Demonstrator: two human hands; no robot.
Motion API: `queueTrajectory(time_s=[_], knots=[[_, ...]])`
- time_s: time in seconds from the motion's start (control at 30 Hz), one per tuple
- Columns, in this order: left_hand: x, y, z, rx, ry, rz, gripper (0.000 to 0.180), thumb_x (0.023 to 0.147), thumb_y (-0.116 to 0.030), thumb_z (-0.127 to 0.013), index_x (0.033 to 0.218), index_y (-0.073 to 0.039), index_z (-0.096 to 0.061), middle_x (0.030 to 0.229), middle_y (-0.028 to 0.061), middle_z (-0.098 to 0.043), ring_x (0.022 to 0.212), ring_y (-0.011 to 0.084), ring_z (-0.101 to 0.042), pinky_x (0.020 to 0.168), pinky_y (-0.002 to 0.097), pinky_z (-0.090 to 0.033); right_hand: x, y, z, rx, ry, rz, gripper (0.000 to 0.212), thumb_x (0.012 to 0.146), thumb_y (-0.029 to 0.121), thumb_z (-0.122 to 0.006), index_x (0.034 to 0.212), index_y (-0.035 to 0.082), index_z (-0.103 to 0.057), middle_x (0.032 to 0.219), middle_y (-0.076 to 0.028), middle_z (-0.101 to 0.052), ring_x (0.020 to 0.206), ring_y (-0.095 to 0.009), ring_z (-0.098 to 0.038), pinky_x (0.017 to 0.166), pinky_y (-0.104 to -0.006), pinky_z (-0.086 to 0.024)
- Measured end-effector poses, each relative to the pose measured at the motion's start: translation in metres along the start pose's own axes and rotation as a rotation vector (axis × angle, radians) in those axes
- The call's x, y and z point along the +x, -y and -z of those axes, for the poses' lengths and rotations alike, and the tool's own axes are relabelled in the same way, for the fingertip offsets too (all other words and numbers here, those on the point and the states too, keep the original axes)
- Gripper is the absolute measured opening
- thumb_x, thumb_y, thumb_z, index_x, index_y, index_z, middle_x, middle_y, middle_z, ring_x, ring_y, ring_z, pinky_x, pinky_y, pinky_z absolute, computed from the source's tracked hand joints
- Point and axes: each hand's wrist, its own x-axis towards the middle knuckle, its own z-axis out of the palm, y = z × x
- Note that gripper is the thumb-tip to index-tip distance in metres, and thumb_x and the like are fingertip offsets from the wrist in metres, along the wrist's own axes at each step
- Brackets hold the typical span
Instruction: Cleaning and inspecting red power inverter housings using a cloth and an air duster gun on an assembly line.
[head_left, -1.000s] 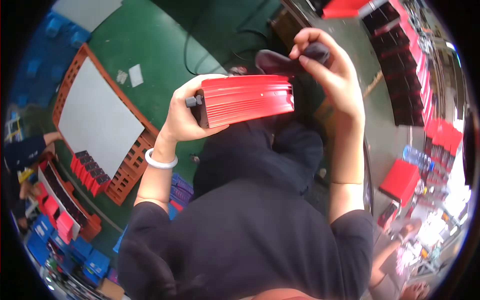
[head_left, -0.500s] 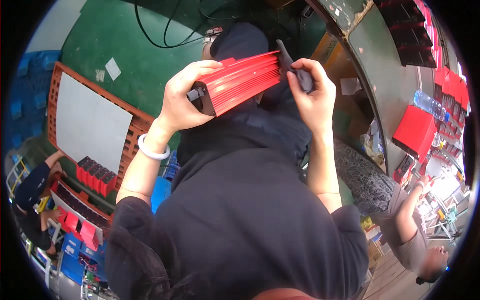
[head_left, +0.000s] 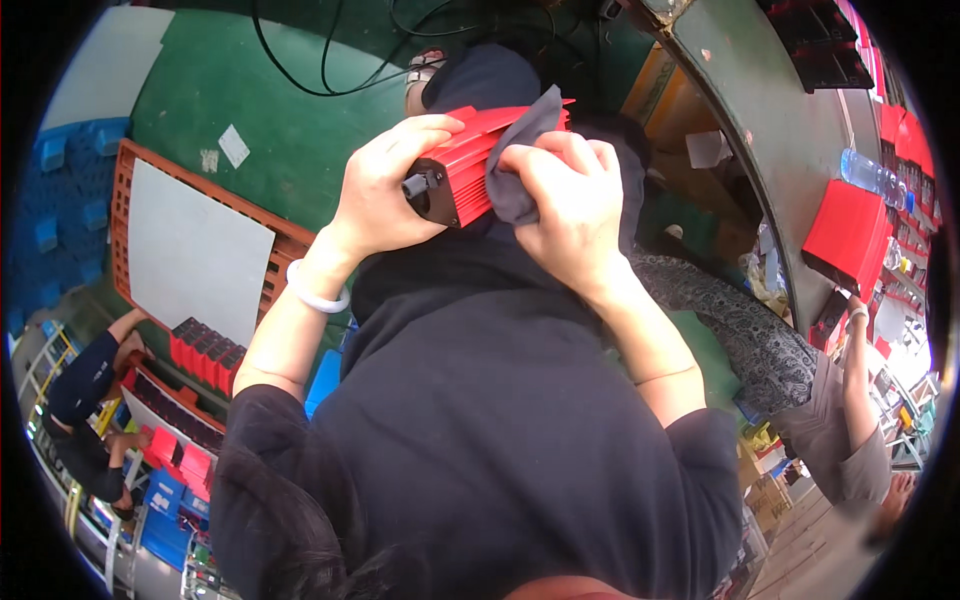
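A red ribbed metal housing (head_left: 468,180) with a black end plate is held up in front of my body. My left hand (head_left: 385,185) grips it around its left end, thumb below and fingers over the top. A short grey connector (head_left: 416,185) sticks out of the end plate. In my right hand (head_left: 575,200) is a dark grey cloth (head_left: 513,190), bunched under the fingers and pressed against the ribbed side of the housing. The cloth and right hand hide much of the housing's right part.
An orange pallet (head_left: 122,220) with a white board lies at left, several red units (head_left: 205,355) at its near corner. A workbench (head_left: 735,110) on the right bears red housings (head_left: 845,235) and a plastic bottle (head_left: 872,178). Co-workers are at lower left and right. Black cables (head_left: 325,60) cross the green floor.
My right hand has moved left with the cloth, from beyond the housing's right end onto its ribbed side. The left hand still grips the housing. The co-worker at right has stretched an arm toward the bench.
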Motion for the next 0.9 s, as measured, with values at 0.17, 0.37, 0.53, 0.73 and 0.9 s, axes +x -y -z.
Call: queueTrajectory(time_s=[0.17,0.37,0.53,0.73,0.9], knots=[[0.002,-0.001,-0.001,0.013,0.027,0.005,0.049,0.053,-0.005,-0.074,0.099,-0.002,-0.056,0.105,0.0135,-0.063,0.093,0.0303,-0.064,0.079,0.0331,-0.052,-0.005,-0.016,-0.001,0.059,-0.031,-0.060,0.030,0.059,0.001,-0.067,0.086,0.010,-0.063,0.088,-0.006,-0.060,0.090,-0.024,-0.057,0.081,-0.0359,-0.039],[0.004,0.001,-0.002,0.003,0.032,-0.015,0.050,0.054,-0.007,-0.076,0.100,-0.003,-0.056,0.105,0.0133,-0.063,0.094,0.0300,-0.064,0.079,0.0331,-0.052,-0.009,-0.025,-0.004,0.007,-0.045,-0.136,0.027,0.061,0.002,-0.067,0.087,0.009,-0.062,0.087,-0.007,-0.060,0.090,-0.025,-0.057,0.083,-0.0363,-0.039],[0.005,0.000,-0.003,-0.005,0.028,-0.007,0.050,0.055,-0.009,-0.077,0.100,-0.002,-0.056,0.105,0.0136,-0.063,0.093,0.0295,-0.064,0.079,0.0329,-0.052,-0.008,-0.019,-0.002,0.103,-0.075,-0.077,0.029,0.060,0.001,-0.068,0.087,0.009,-0.062,0.089,-0.007,-0.060,0.091,-0.024,-0.058,0.084,-0.0363,-0.039],[0.009,-0.002,-0.001,0.006,0.037,0.055,0.052,0.057,-0.011,-0.078,0.103,-0.001,-0.058,0.104,0.0136,-0.062,0.094,0.0283,-0.063,0.081,0.0325,-0.051,0.002,-0.001,-0.005,0.069,-0.119,-0.044,0.031,0.058,0.002,-0.066,0.088,0.009,-0.062,0.088,-0.006,-0.062,0.089,-0.023,-0.058,0.081,-0.0352,-0.038],[0.009,-0.005,0.003,-0.009,0.011,0.111,0.053,0.061,-0.015,-0.081,0.106,-0.001,-0.057,0.102,0.0118,-0.062,0.092,0.0245,-0.064,0.083,0.0308,-0.049,0.010,-0.006,-0.002,0.906,-0.160,-0.441,0.031,0.068,-0.007,-0.061,0.097,0.005,-0.060,0.094,-0.004,-0.061,0.096,-0.015,-0.057,0.087,-0.0290,-0.043]])
